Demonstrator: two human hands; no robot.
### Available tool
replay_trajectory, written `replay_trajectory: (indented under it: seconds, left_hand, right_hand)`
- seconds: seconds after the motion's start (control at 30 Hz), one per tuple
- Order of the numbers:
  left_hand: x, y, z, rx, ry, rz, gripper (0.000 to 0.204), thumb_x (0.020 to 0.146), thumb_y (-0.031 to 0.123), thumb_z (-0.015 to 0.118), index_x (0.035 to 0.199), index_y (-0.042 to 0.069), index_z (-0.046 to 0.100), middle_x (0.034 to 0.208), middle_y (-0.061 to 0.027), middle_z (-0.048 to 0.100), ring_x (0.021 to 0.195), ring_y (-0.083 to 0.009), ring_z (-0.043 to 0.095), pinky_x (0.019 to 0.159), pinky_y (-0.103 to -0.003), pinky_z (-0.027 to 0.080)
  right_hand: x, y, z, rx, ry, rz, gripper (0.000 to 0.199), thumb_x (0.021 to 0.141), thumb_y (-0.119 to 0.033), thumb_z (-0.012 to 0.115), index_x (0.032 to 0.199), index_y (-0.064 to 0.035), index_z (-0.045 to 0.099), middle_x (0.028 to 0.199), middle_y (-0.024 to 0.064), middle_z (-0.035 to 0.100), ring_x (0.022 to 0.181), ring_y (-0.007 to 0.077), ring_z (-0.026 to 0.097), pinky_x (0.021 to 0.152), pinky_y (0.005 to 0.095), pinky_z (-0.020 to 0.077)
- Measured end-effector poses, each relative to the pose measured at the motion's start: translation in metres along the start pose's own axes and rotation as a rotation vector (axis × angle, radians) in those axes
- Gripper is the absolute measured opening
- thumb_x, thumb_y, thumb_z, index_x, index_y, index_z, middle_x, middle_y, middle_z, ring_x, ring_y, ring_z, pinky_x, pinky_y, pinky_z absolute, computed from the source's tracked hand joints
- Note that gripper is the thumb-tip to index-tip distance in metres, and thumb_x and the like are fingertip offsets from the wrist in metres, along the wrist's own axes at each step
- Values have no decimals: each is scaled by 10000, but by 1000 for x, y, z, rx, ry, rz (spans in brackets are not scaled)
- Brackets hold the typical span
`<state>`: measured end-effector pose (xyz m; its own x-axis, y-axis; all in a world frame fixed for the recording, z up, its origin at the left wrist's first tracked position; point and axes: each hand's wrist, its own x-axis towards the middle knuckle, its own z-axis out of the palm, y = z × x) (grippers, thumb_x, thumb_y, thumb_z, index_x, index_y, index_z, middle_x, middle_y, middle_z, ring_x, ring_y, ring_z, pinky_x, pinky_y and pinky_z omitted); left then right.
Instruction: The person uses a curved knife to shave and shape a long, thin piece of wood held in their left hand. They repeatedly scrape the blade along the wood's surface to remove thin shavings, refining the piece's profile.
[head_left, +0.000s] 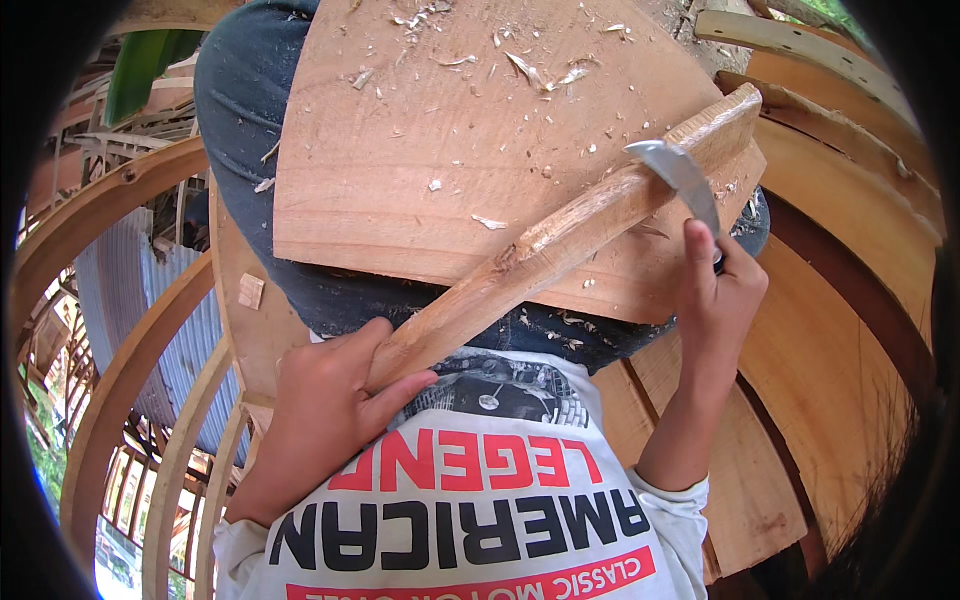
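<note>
A long carved piece of wood slants from my lap up to the far right, its far part lying on a broad wooden board across my legs. My left hand is wrapped round its near end, the thumb along one side. In my right hand is a knife with a curved metal blade, gripped by a handle mostly hidden in the fingers. The blade lies over the upper part of the wood, its hooked tip pointing left; whether it touches the surface I cannot tell.
Wood shavings and chips lie scattered over the board. Curved wooden ribs rise on the left, with a corrugated metal sheet beyond them. Wide planks curve up on the right. A small wood block rests on a plank at left.
</note>
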<state>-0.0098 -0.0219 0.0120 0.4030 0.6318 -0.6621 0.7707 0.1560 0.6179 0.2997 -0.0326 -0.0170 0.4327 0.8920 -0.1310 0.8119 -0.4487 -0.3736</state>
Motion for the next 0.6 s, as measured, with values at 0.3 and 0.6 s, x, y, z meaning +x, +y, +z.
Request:
replay_trajectory:
  seconds: [0.3,0.6]
  left_hand:
    - [0,0,-2,-7,4,-39,353,752,281,755,783,11,530,631,-182,573,579,-354,591,510,-387,443]
    - [-3,5,8,48,72,44,380,740,309,767,752,27,512,601,-152,544,542,-343,575,476,-346,430]
  right_hand:
    - [-17,12,-28,205,-57,69,556,848,-455,644,593,3,457,483,51,336,459,119,340,431,307,285]
    - [-4,-2,-2,-99,-63,-125,557,674,-531,753,603,-17,549,493,130,474,446,303,500,439,333,391]
